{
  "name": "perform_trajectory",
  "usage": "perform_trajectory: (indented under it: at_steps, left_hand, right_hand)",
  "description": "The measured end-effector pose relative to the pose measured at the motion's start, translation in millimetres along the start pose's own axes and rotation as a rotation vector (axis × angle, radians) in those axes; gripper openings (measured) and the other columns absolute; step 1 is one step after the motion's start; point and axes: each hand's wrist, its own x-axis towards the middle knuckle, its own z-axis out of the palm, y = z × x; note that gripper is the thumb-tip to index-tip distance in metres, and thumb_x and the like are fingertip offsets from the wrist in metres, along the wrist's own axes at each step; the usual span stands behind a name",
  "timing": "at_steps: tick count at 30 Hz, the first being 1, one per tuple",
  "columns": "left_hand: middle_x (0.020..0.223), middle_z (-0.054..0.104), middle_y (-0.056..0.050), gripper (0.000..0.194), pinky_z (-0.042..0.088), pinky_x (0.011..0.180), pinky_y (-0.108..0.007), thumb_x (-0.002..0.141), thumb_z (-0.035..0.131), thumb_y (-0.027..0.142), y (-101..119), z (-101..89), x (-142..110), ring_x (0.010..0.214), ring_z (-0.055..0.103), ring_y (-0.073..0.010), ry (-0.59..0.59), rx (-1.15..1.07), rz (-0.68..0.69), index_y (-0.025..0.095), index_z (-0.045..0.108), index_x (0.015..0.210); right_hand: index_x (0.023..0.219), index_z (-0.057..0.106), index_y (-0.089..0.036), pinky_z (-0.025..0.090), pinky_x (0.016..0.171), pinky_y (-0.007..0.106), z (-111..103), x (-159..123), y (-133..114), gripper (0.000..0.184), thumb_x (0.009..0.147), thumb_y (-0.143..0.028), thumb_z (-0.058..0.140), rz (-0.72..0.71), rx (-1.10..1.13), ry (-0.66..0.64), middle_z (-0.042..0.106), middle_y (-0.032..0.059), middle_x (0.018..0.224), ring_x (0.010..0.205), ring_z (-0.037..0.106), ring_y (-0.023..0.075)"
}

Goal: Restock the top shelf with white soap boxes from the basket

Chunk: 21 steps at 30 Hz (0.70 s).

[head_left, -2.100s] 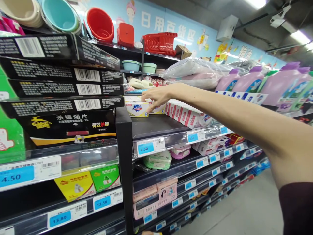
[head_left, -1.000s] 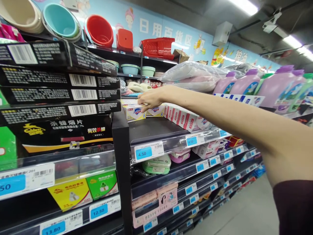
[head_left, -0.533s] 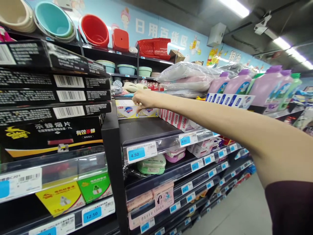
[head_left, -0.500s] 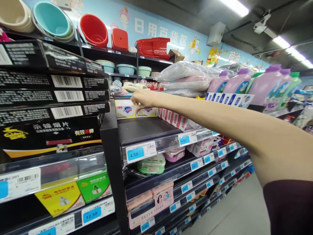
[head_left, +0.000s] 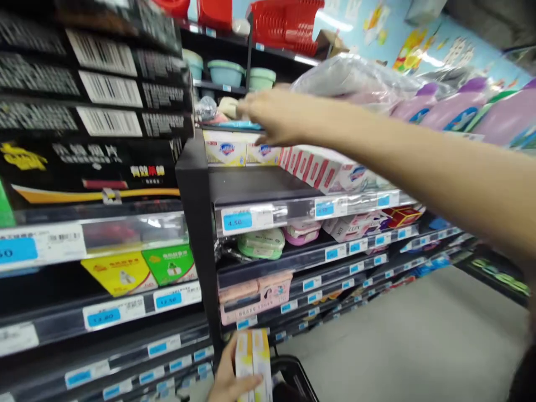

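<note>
Low in the view, my left hand (head_left: 229,379) is closed around two white-and-yellow soap boxes (head_left: 253,360) held upright side by side, its thumb across the near side. My right hand (head_left: 274,114), smeared a little by motion, is stretched over the upper shelf with thumb and fingers apart and nothing visible between them. Just below it, similar white-and-yellow soap boxes (head_left: 226,149) stand in a row at the back of the shelf (head_left: 247,183). Pink-and-white soap boxes (head_left: 318,167) lie to their right, partly under my forearm.
A black basket (head_left: 295,371) is beside my left hand, its inside mostly hidden. Stacked black boxes (head_left: 104,84) fill the left shelf, next to a dark upright panel (head_left: 195,184). Purple bottles (head_left: 460,106) stand at right. Grey floor (head_left: 377,335) runs along the shelving.
The view has tilted down. My left hand with the two soap boxes and the basket have come into sight. My right hand has lifted off the soap boxes at the back of the shelf.
</note>
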Motion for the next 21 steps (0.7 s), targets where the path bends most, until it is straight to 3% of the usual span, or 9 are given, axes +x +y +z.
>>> perform_trajectory:
  at_steps: [2,4,6,8,10,12,14,17,21]
  left_hand:
    - [0.107,0.075,-0.005,0.078,0.057,0.079,-0.037,0.058,0.098,0.040,-6,8.1,-6,0.093,0.072,-0.0286,0.057,0.022,0.001,0.026,0.059,0.125]
    - [0.103,0.074,-0.006,0.079,0.057,0.074,-0.036,0.064,0.093,0.043,-2,20.5,-9,0.087,0.072,-0.0273,0.075,0.139,0.093,0.024,0.053,0.129]
    - [0.109,0.073,-0.008,0.074,0.059,0.081,-0.039,0.066,0.090,0.038,10,36.5,-11,0.094,0.072,-0.0293,0.093,0.383,0.280,0.024,0.052,0.128]
    - [0.118,0.071,-0.010,0.072,0.057,0.091,-0.044,0.065,0.090,0.032,25,55.6,-13,0.105,0.070,-0.0314,0.108,0.661,0.505,0.025,0.054,0.128]
    - [0.122,0.070,-0.009,0.075,0.057,0.093,-0.043,0.065,0.091,0.031,37,75.8,-14,0.108,0.070,-0.0308,0.077,0.824,0.741,0.027,0.053,0.131]
    - [0.122,0.071,-0.009,0.078,0.059,0.092,-0.039,0.067,0.091,0.031,43,93.3,-15,0.107,0.071,-0.0288,0.014,0.861,0.936,0.027,0.051,0.134]
    - [0.123,0.070,-0.010,0.078,0.059,0.094,-0.037,0.069,0.091,0.029,45,104.1,-17,0.110,0.071,-0.0283,-0.031,0.831,1.037,0.026,0.050,0.136]
    - [0.128,0.068,-0.012,0.077,0.056,0.101,-0.043,0.071,0.090,0.022,44,105.8,-21,0.115,0.068,-0.0302,0.016,0.687,0.978,0.024,0.051,0.136]
    - [0.122,0.068,-0.013,0.071,0.057,0.096,-0.044,0.065,0.092,0.017,50,93.9,-30,0.109,0.068,-0.0324,0.133,0.424,0.794,0.022,0.057,0.127]
  right_hand:
    - [0.111,0.064,-0.026,0.046,0.108,0.043,-27,-45,-30,0.015,0.099,-0.032,0.059,0.071,-0.010,0.087,0.066,0.0051,0.101,0.117,0.060,0.0268]
    - [0.084,0.064,-0.027,0.049,0.100,0.052,-42,-98,-67,0.030,0.102,-0.045,0.048,0.111,0.016,0.153,0.060,0.0052,0.076,0.087,0.067,0.0264]
    - [0.074,0.061,-0.029,0.052,0.068,0.047,-36,-153,-105,0.043,0.100,-0.060,0.044,0.067,0.295,0.108,0.056,0.0028,0.060,0.053,0.055,0.0200]
    - [0.098,0.065,-0.028,0.052,0.059,0.040,-12,-198,-137,0.040,0.087,-0.066,0.065,0.094,0.642,-0.135,0.068,0.0050,0.083,0.062,0.062,0.0211]
    - [0.126,0.058,-0.028,0.057,0.068,0.036,20,-227,-156,0.062,0.077,-0.060,0.080,0.091,0.884,-0.287,0.069,0.0073,0.114,0.086,0.069,0.0239]
    - [0.136,0.051,-0.028,0.057,0.083,0.035,45,-243,-160,0.075,0.073,-0.048,0.087,0.066,1.061,-0.314,0.065,0.0076,0.126,0.104,0.068,0.0249]
    - [0.132,0.051,-0.026,0.057,0.087,0.033,57,-252,-153,0.073,0.071,-0.039,0.089,0.088,1.213,-0.295,0.065,0.0077,0.125,0.108,0.067,0.0239]
    - [0.124,0.048,-0.026,0.059,0.079,0.030,59,-264,-138,0.062,0.073,-0.030,0.084,0.254,1.440,-0.268,0.065,0.0086,0.121,0.100,0.069,0.0210]
    - [0.106,0.044,-0.031,0.062,0.083,0.036,60,-277,-122,0.055,0.067,-0.027,0.082,0.411,1.599,-0.066,0.060,0.0059,0.129,0.112,0.068,0.0234]
